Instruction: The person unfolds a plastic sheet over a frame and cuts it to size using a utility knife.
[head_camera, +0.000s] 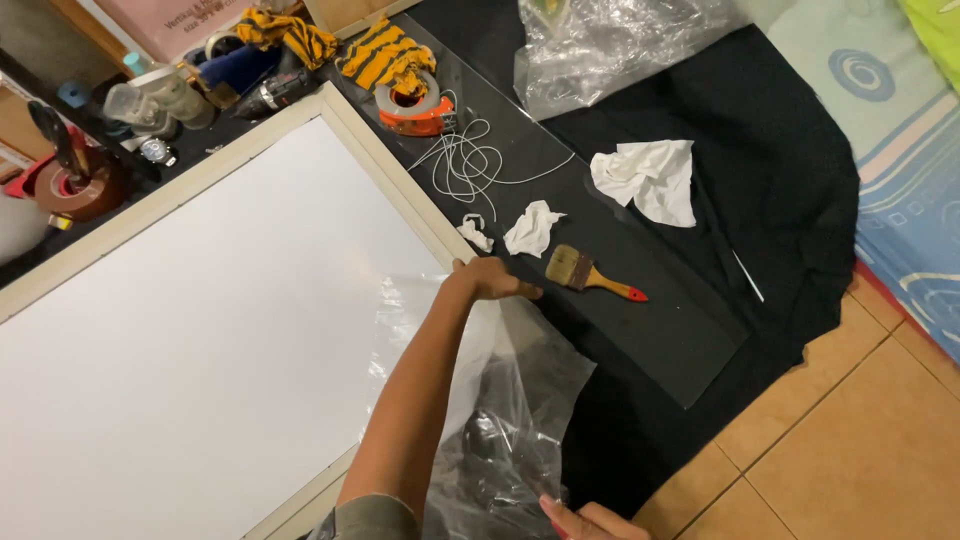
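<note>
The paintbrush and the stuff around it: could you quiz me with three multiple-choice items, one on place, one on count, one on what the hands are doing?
1. Where does the paintbrush lie?
A. on the white panel
B. on the clear sheet over the black cloth
C. on the tiled floor

2. How many crumpled white tissues lie near it?
A. one
B. three
C. six

3. What is the left hand doing?
A. gripping the plastic film
B. holding the brush
C. resting empty

Answers: 1 B, it rests on the glossy sheet; 2 B, three wads show; 3 A, its fingers pinch the film's edge, the right hand holding the lower end.
</note>
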